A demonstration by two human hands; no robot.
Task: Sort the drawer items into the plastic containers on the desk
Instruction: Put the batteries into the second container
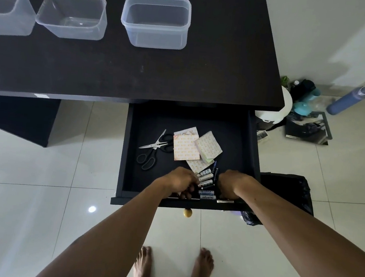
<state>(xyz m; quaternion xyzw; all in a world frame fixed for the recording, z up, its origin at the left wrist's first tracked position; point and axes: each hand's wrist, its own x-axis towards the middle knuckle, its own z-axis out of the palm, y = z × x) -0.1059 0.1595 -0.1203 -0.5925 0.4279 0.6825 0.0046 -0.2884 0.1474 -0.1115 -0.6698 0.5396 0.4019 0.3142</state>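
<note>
The black drawer [253,146] is pulled out under the dark desk [116,73]. Inside lie two pairs of scissors [150,149], several patterned paper packets [186,149] and a cluster of batteries [206,179] near the front. My left hand [180,181] reaches into the drawer at the left of the batteries, fingers curled down among them. On the other side of the batteries my right hand [232,185] is curled down too. What either hand grips is hidden. Three clear plastic containers [156,21] [72,16] [5,8] stand in a row on the desk.
A black-lined bin [289,191] stands right of the drawer. Bottles, a blue flask [347,100] and other clutter lie on the tiled floor by the wall. A yellow knob [187,212] sticks out of the drawer front. My bare feet [173,267] stand below.
</note>
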